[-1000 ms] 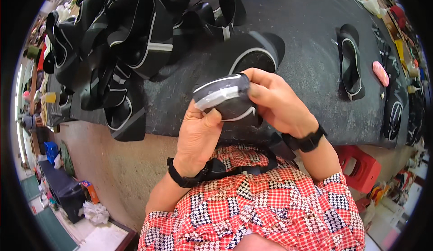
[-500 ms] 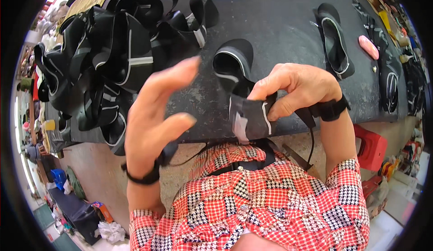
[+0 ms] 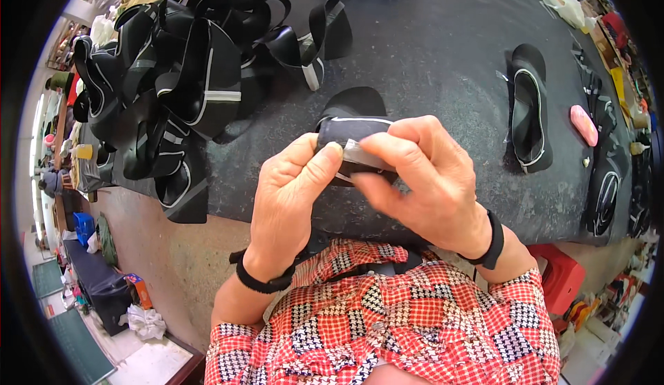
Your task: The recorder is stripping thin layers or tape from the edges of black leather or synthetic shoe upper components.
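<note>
In front of me, a black shoe upper (image 3: 356, 101) with pale edging is held up near the table's front edge, its rounded end pointing away. My left hand (image 3: 283, 195) pinches its near part between thumb and bent fingers. At the same spot, my right hand (image 3: 439, 184) has its thumb and index finger, a little blurred, closing on a short silvery strip of tape (image 3: 355, 153) that lies against the black material. The fingers cover much of the upper's near end.
A heap of black shoe uppers (image 3: 214, 67) fills the table's left side. To the right lie another shoe upper (image 3: 529, 115), a pink lump (image 3: 584, 126) and black straps (image 3: 605, 171). A plastic bag (image 3: 560, 1) sits at the far right. Below the table is a red stool (image 3: 557, 285).
My left hand, formerly spread and away from the upper, has come in from the left and grips it. My right hand has shifted its hold to the silvery tape. The view has tilted slightly.
</note>
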The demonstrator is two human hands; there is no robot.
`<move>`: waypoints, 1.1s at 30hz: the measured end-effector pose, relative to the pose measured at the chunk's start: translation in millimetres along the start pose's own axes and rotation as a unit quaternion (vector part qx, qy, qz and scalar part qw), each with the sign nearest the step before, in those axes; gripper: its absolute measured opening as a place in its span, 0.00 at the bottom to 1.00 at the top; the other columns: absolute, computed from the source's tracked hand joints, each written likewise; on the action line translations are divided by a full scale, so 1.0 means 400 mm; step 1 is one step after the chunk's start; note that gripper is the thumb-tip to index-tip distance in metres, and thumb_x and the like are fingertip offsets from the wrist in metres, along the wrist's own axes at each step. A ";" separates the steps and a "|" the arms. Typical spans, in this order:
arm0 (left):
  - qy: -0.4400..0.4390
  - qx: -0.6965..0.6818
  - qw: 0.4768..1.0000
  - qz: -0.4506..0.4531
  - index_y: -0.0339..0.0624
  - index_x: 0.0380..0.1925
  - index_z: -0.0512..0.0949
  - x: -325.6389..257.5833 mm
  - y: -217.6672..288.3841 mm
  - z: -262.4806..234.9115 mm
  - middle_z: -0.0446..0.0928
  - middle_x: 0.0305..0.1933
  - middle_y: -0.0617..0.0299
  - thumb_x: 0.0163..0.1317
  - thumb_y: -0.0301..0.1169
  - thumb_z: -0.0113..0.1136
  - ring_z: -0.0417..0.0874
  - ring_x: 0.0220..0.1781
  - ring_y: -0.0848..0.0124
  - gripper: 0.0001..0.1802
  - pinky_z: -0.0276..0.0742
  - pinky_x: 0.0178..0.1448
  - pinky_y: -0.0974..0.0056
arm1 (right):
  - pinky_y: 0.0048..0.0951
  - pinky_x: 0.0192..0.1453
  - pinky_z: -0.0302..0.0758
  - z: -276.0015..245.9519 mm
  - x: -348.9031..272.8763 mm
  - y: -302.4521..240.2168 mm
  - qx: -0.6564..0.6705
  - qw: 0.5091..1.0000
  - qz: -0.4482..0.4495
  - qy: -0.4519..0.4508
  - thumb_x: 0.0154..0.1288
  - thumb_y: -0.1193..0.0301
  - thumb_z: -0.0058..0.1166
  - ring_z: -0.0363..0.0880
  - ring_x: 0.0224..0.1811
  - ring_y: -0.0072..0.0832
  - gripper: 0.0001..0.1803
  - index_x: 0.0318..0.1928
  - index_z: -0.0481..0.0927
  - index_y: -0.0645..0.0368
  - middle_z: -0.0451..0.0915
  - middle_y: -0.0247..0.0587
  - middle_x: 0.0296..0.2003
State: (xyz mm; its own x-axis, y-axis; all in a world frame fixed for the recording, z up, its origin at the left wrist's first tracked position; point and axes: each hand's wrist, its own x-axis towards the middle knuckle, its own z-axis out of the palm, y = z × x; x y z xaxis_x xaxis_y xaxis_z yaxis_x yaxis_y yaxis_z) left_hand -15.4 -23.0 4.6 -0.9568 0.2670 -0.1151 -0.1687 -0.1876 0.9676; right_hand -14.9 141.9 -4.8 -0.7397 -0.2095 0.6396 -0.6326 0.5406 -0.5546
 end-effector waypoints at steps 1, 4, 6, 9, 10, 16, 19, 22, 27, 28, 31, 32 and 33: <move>0.020 0.016 1.000 0.017 0.35 0.40 0.76 -0.003 0.000 0.012 0.76 0.34 0.69 0.66 0.31 0.48 0.72 0.36 0.84 0.12 0.67 0.41 0.77 | 0.27 0.30 0.73 0.002 0.000 0.010 -0.036 0.999 -0.024 0.021 0.38 0.75 0.61 0.74 0.28 0.31 0.17 0.35 0.76 0.62 0.72 0.37 0.30; 0.040 0.030 0.997 0.052 0.35 0.40 0.75 -0.013 -0.034 0.028 0.74 0.32 0.71 0.66 0.29 0.49 0.70 0.35 0.85 0.10 0.66 0.39 0.79 | 0.26 0.27 0.73 -0.004 0.008 0.025 -0.055 0.993 -0.102 0.030 0.36 0.79 0.64 0.75 0.26 0.29 0.16 0.32 0.78 0.61 0.74 0.38 0.28; 0.056 0.035 0.997 0.050 0.36 0.41 0.75 -0.024 -0.050 0.042 0.73 0.32 0.72 0.65 0.28 0.50 0.68 0.34 0.86 0.09 0.65 0.38 0.80 | 0.28 0.26 0.72 -0.018 0.021 0.058 0.013 0.994 -0.098 -0.047 0.42 0.75 0.57 0.74 0.24 0.30 0.09 0.29 0.76 0.60 0.72 0.33 0.26; 0.040 0.074 0.995 0.049 0.36 0.42 0.73 -0.041 -0.086 0.037 0.73 0.34 0.72 0.65 0.26 0.50 0.68 0.35 0.86 0.08 0.65 0.39 0.80 | 0.29 0.23 0.73 -0.021 0.020 0.106 0.137 0.980 -0.019 -0.143 0.46 0.76 0.57 0.75 0.21 0.33 0.05 0.27 0.76 0.58 0.73 0.37 0.22; 0.045 0.058 0.996 0.043 0.36 0.42 0.73 -0.044 -0.096 0.035 0.73 0.35 0.71 0.65 0.26 0.49 0.68 0.36 0.86 0.08 0.65 0.40 0.80 | 0.28 0.23 0.73 -0.017 0.012 0.105 0.115 0.986 -0.017 -0.123 0.46 0.77 0.57 0.76 0.21 0.33 0.05 0.26 0.76 0.58 0.74 0.37 0.22; 0.102 -0.147 0.983 0.031 0.35 0.45 0.72 -0.058 -0.097 0.006 0.77 0.46 0.58 0.66 0.28 0.47 0.76 0.48 0.73 0.11 0.69 0.56 0.68 | 0.17 0.20 0.66 -0.076 -0.002 0.124 0.216 0.945 0.233 -0.076 0.51 0.80 0.52 0.70 0.19 0.14 0.03 0.28 0.76 0.62 0.74 0.30 0.19; 0.119 -0.266 0.953 0.076 0.38 0.46 0.72 -0.074 -0.093 -0.035 0.76 0.49 0.58 0.66 0.29 0.45 0.76 0.52 0.66 0.12 0.70 0.58 0.59 | 0.14 0.13 0.59 -0.208 -0.055 0.169 0.414 0.818 0.385 -0.104 0.53 0.82 0.45 0.63 0.12 0.12 0.04 0.24 0.71 0.64 0.70 0.32 0.16; 0.122 -0.311 0.938 0.091 0.42 0.53 0.68 -0.079 -0.082 -0.086 0.71 0.56 0.58 0.69 0.33 0.41 0.71 0.58 0.64 0.16 0.66 0.61 0.55 | 0.17 0.17 0.67 -0.267 -0.136 0.185 0.411 0.696 0.500 -0.312 0.50 0.84 0.49 0.74 0.18 0.17 0.05 0.28 0.73 0.63 0.76 0.37 0.21; 0.112 -0.296 0.937 0.150 0.40 0.60 0.59 -0.064 -0.043 -0.112 0.67 0.59 0.54 0.65 0.32 0.47 0.69 0.60 0.61 0.24 0.63 0.64 0.55 | 0.37 0.35 0.73 -0.253 -0.114 0.119 -0.119 0.895 0.121 -0.412 0.48 0.78 0.51 0.78 0.29 0.37 0.12 0.37 0.75 0.60 0.77 0.41 0.23; 0.096 -0.255 0.949 0.157 0.39 0.60 0.59 -0.053 -0.040 -0.111 0.67 0.58 0.55 0.63 0.28 0.49 0.70 0.58 0.62 0.25 0.63 0.63 0.57 | 0.36 0.33 0.73 -0.238 -0.082 0.084 -0.048 0.856 0.125 -0.499 0.48 0.77 0.52 0.77 0.27 0.36 0.11 0.36 0.75 0.59 0.76 0.40 0.22; 0.087 -0.165 0.970 0.155 0.36 0.58 0.59 -0.017 0.009 -0.104 0.69 0.55 0.55 0.55 0.19 0.57 0.72 0.55 0.66 0.30 0.65 0.61 0.62 | 0.32 0.25 0.72 -0.183 -0.035 0.017 0.103 0.817 0.108 -0.558 0.49 0.75 0.56 0.76 0.20 0.33 0.08 0.33 0.76 0.58 0.75 0.38 0.19; 0.068 -0.158 0.974 0.148 0.35 0.58 0.59 -0.006 0.027 -0.106 0.69 0.54 0.55 0.55 0.19 0.56 0.72 0.54 0.67 0.29 0.65 0.61 0.62 | 0.31 0.23 0.72 -0.159 -0.049 0.028 0.103 0.875 0.083 -0.465 0.49 0.74 0.57 0.75 0.19 0.31 0.08 0.32 0.77 0.58 0.75 0.38 0.19; 0.053 -0.154 0.977 0.140 0.34 0.57 0.59 0.003 0.038 -0.110 0.70 0.54 0.55 0.55 0.19 0.56 0.72 0.54 0.67 0.29 0.65 0.61 0.63 | 0.29 0.21 0.72 -0.144 -0.051 0.033 0.098 0.921 0.057 -0.373 0.49 0.74 0.58 0.75 0.17 0.30 0.07 0.32 0.77 0.57 0.74 0.39 0.19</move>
State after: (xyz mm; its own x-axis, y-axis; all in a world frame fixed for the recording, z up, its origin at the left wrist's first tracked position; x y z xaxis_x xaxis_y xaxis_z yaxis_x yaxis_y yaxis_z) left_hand -29.4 -67.1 9.3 -0.9921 0.0680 0.1058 0.0553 -0.5197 0.8525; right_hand 5.2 200.3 5.5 -0.7091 -0.7017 0.0689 -0.5166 0.4506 -0.7281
